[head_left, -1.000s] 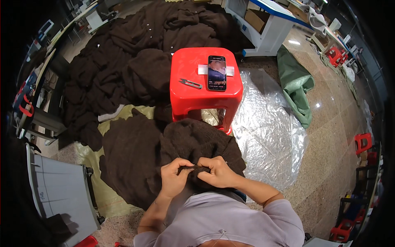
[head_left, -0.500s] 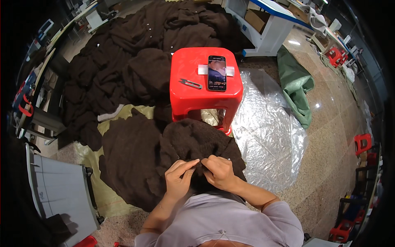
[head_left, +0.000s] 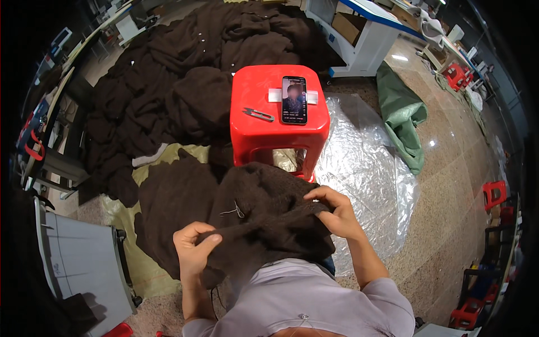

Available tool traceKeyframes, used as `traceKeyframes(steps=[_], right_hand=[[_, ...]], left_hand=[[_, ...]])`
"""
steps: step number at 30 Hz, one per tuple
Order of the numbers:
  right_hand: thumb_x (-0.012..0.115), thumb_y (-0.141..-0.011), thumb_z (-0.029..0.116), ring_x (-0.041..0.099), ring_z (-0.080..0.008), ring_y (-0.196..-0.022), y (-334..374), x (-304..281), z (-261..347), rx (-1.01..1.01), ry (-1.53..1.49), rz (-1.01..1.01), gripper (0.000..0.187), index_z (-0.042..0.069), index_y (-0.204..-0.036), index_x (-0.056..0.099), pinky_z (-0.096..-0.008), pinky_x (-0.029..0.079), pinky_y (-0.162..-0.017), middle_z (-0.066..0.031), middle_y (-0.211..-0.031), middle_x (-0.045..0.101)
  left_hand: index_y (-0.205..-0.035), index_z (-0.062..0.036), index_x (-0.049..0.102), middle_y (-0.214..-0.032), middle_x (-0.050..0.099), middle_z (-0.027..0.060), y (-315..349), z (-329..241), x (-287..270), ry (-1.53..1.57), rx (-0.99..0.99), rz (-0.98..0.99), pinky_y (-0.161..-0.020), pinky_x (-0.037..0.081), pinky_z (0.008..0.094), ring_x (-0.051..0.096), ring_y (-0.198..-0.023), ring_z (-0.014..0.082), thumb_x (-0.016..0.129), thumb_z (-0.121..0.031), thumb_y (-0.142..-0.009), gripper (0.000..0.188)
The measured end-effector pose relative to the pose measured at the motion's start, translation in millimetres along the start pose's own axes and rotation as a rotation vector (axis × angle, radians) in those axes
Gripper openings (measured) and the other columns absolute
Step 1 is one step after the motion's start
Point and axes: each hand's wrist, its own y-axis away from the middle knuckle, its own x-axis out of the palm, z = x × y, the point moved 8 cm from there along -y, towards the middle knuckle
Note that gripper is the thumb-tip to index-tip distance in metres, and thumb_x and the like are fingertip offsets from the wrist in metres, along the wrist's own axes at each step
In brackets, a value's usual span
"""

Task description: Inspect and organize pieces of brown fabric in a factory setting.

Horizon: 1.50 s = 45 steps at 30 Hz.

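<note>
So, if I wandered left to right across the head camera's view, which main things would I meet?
Grey wheeled cabinet, left hand, metal snips, phone, right hand, green sheet.

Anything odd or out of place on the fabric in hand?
One small thing: a pale, looped thread lies on the dark brown fabric, just beyond the left hand, standing out by its colour. Whether it is attached, I cannot tell.

cloth (head_left: 281,230): dark brown | stool (head_left: 261,87): red | tarp (head_left: 401,115): green | plastic sheet (head_left: 365,185): silvery | shirt (head_left: 320,295): pale lilac
</note>
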Motion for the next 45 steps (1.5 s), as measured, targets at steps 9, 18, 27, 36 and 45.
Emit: traceKeyframes(steps=[9, 18, 27, 36, 45], right_hand=[[0.071, -0.091, 0.039, 0.062, -0.0355, -0.087, -3.5, 89.1, 20.8, -0.11, 0.331, 0.41, 0.037, 0.009, -0.111, 0.061, -0.0436, 0.051, -0.069, -0.0123, -0.108, 0.054], [0.069, -0.093, 0.01, 0.053, -0.0239, -0.064, -4.3, 89.9, 18.3, -0.178, 0.163, 0.285, 0.012, 0.002, -0.086, 0.064, -0.0349, 0.042, -0.057, -0.0086, -0.08, 0.052], [0.069, -0.091, 0.011, 0.055, -0.0289, -0.058, -3.3, 84.1, 20.0, -0.25, 0.261, 0.113, 0.014, 0.005, -0.083, 0.06, -0.0381, 0.042, -0.051, -0.0092, -0.079, 0.049], [0.069, -0.091, 0.01, 0.057, -0.0309, -0.061, -1.7, 103.2, 33.1, -0.375, 0.322, 0.17, 0.015, 0.006, -0.085, 0.056, -0.0392, 0.044, -0.052, -0.0096, -0.082, 0.05], [0.08, -0.083, 0.02, 0.062, -0.0329, -0.091, -2.4, 64.7, 11.5, -0.187, 0.252, 0.267, 0.035, 0.007, -0.111, 0.064, -0.0388, 0.052, -0.078, -0.0113, -0.101, 0.057]], left_hand=[[-0.093, -0.0011, 0.067, -0.078, 0.069, 0.0068, 4.3, 27.5, 97.2, -0.399, 0.059, 0.251, -0.07, 0.051, 0.0262, 0.065, -0.074, 0.0091, 0.078, -0.002, -0.079, 0.019], [-0.092, 0.0005, 0.075, -0.082, 0.071, 0.0029, -8.2, 46.6, 70.0, -0.109, -0.101, 0.245, -0.074, 0.05, 0.0228, 0.064, -0.077, 0.0093, 0.08, -0.002, -0.082, 0.012], [-0.094, 0.0025, 0.074, -0.085, 0.071, 0.0018, -2.8, 73.7, 81.4, 0.21, -0.182, 0.229, -0.074, 0.049, 0.0202, 0.062, -0.077, 0.0067, 0.076, 0.005, -0.084, 0.01], [-0.095, 0.0044, 0.072, -0.08, 0.069, 0.0013, -3.7, 83.2, 77.5, 0.324, -0.112, -0.131, -0.064, 0.044, 0.0167, 0.059, -0.069, 0.0031, 0.06, 0.015, -0.084, 0.02], [-0.093, 0.0032, 0.07, -0.084, 0.069, 0.0055, -17.0, 76.6, 41.4, 0.513, -0.289, -0.129, -0.075, 0.053, 0.0253, 0.065, -0.074, 0.0131, 0.058, 0.007, -0.084, 0.016]])
